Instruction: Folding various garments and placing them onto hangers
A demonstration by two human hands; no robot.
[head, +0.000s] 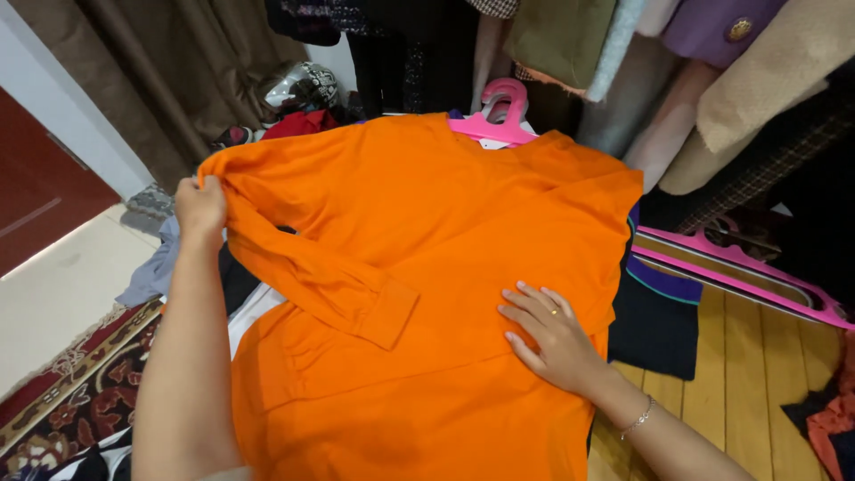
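Mid-fold: the left hand [199,207] pinches the orange sweater [427,294] at its shoulder, sleeve laid across, while the right hand [552,334] presses flat, open-fingered; the other sleeve seems due next.

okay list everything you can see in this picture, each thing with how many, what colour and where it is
Long-sleeved orange cotton top: one, orange, spread flat in the middle, one sleeve folded across its front.
Pink plastic clothes hanger: one, pink, at the top's neckline.
More pink hangers: a bundle, count unclear, on the wooden floor at right.
Hanging garments: several, green, purple, beige, plaid, along the top.
Brown curtain: one, upper left.
Patterned rug: one, dark red, lower left.
Dark folded cloth: one, navy, right of the top.
Left hand: pinching the top's shoulder.
Right hand: flat on the top, wearing a ring and bracelet.
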